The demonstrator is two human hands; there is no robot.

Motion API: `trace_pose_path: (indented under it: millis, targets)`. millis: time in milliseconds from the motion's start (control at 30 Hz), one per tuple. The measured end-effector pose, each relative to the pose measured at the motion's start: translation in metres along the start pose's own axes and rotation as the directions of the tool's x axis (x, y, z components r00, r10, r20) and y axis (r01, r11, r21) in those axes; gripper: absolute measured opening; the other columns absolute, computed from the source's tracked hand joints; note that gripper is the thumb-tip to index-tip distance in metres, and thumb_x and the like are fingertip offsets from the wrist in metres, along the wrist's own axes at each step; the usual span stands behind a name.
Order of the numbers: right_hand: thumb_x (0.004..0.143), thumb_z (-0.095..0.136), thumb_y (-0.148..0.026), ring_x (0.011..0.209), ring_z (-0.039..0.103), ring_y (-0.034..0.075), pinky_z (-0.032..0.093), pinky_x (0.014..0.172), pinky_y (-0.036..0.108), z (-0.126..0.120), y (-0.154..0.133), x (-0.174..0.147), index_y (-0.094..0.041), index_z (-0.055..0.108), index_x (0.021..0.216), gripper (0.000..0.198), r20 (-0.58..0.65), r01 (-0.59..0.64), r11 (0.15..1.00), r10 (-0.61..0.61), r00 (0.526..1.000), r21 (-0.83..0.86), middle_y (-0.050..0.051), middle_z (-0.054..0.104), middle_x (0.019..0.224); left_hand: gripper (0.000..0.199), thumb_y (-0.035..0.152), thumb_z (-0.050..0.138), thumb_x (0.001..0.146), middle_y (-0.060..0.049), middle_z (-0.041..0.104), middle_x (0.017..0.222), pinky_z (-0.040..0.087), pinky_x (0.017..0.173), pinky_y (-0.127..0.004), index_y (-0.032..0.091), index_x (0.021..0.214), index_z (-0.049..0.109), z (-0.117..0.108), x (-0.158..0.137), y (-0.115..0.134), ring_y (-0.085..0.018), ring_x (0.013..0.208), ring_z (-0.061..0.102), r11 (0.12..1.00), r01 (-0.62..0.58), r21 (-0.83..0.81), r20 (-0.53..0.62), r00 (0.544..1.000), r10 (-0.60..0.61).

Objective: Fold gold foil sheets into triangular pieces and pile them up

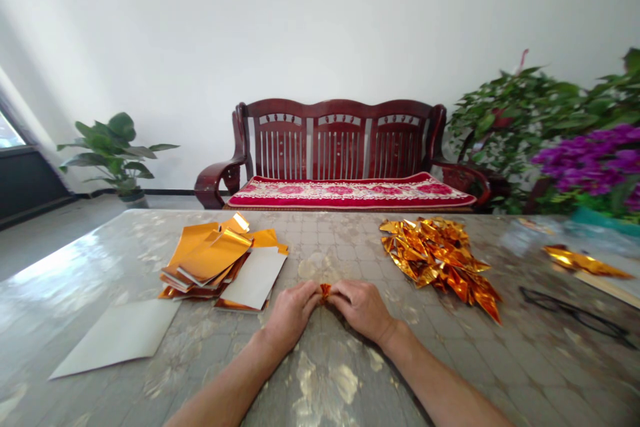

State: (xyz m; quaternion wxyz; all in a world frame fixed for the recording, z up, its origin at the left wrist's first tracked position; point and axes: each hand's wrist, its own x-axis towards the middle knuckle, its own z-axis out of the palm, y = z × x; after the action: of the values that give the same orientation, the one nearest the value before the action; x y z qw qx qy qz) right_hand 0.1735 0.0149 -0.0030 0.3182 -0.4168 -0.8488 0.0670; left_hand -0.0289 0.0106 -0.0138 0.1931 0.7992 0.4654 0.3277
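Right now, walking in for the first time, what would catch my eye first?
Probably the heap of shiny orange pieces on the table, to the right of the hands. At the center, the left hand and right hand pinch a small orange piece between them. Bright purple flowers stand out at the far right edge.
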Motion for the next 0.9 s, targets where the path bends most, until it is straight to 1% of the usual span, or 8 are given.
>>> trace_pose_path:
  millis: [67,167,267,467,600,667,733,900]
  targets:
    - [0.093,0.054,-0.026,0.082,0.068,0.016,0.048,0.076,0.025,-0.005,-0.001,0.000,-0.024,0.069,0.097,0.016,0.035,0.030,0.999,-0.031,0.999,0.013,0.002,0.075,0.090,0.021,0.030,0.047,0.096,0.000,0.067,0.081,0.044,0.072,-0.021,0.024,0.085,0.064,0.000,0.000,-0.002,-0.014,0.076,0.063,1.000,-0.003,0.010,-0.007,1.000,0.003]
    - [0.090,0.052,-0.019,0.093,0.067,0.018,0.048,0.085,0.029,-0.012,0.000,0.000,-0.024,0.067,0.110,0.026,0.091,0.073,0.997,-0.074,0.993,0.014,0.003,0.074,0.101,0.019,0.029,0.047,0.096,0.001,0.068,0.082,0.045,0.073,-0.021,0.024,0.088,0.064,0.001,0.000,-0.004,-0.013,0.077,0.063,1.000,-0.002,0.002,-0.011,1.000,0.002]
    - [0.092,0.047,-0.016,0.096,0.067,0.018,0.047,0.087,0.030,-0.015,0.004,-0.001,-0.024,0.065,0.116,0.031,0.127,0.096,0.995,-0.097,0.987,0.011,0.004,0.074,0.106,0.019,0.027,0.046,0.097,0.001,0.069,0.084,0.045,0.075,-0.021,0.025,0.091,0.063,0.000,-0.001,-0.006,-0.014,0.079,0.064,1.000,-0.005,-0.004,-0.004,1.000,0.005]
    - [0.095,0.041,-0.014,0.095,0.067,0.018,0.048,0.085,0.029,-0.008,0.013,-0.003,-0.023,0.064,0.112,0.030,0.082,0.117,0.993,-0.119,0.990,0.019,0.004,0.074,0.103,0.018,0.022,0.041,0.097,0.000,0.071,0.091,0.045,0.073,-0.021,0.026,0.102,0.058,-0.005,-0.004,0.002,-0.015,0.085,0.067,1.000,0.008,0.004,0.025,1.000,-0.008]
    - [0.097,0.042,-0.016,0.095,0.068,0.018,0.050,0.083,0.028,-0.007,0.009,-0.002,-0.021,0.060,0.119,0.029,0.052,0.047,0.998,-0.049,0.997,0.032,0.006,0.073,0.104,0.020,0.022,0.041,0.098,-0.001,0.073,0.095,0.045,0.072,-0.023,0.026,0.114,0.052,-0.008,-0.003,0.007,-0.018,0.089,0.070,0.998,0.063,0.006,0.024,0.998,-0.063]
    - [0.099,0.042,-0.020,0.098,0.069,0.019,0.051,0.084,0.029,-0.006,0.006,-0.002,-0.020,0.055,0.128,0.032,0.051,0.005,1.000,-0.006,0.999,0.015,0.007,0.073,0.109,0.022,0.022,0.042,0.097,-0.001,0.073,0.092,0.044,0.072,-0.023,0.026,0.117,0.053,-0.008,-0.002,0.008,-0.018,0.088,0.070,0.993,0.099,0.061,0.032,0.994,-0.102]
    - [0.099,0.041,-0.021,0.102,0.069,0.020,0.051,0.086,0.030,-0.006,0.006,-0.001,-0.020,0.052,0.133,0.036,0.058,-0.016,1.000,0.016,0.998,-0.002,0.009,0.072,0.114,0.020,0.023,0.043,0.097,-0.002,0.073,0.090,0.044,0.072,-0.023,0.026,0.111,0.057,-0.009,0.000,0.007,-0.019,0.089,0.070,0.981,0.115,0.154,0.054,0.991,-0.125]
    - [0.099,0.042,-0.019,0.105,0.067,0.019,0.050,0.090,0.030,-0.002,0.011,-0.002,-0.022,0.057,0.129,0.034,0.087,0.012,1.000,-0.011,0.996,-0.016,0.007,0.070,0.119,0.022,0.029,0.043,0.098,-0.004,0.072,0.090,0.042,0.074,-0.024,0.023,0.094,0.064,-0.012,0.002,0.006,-0.019,0.090,0.068,0.933,0.121,0.340,0.082,0.984,-0.157]
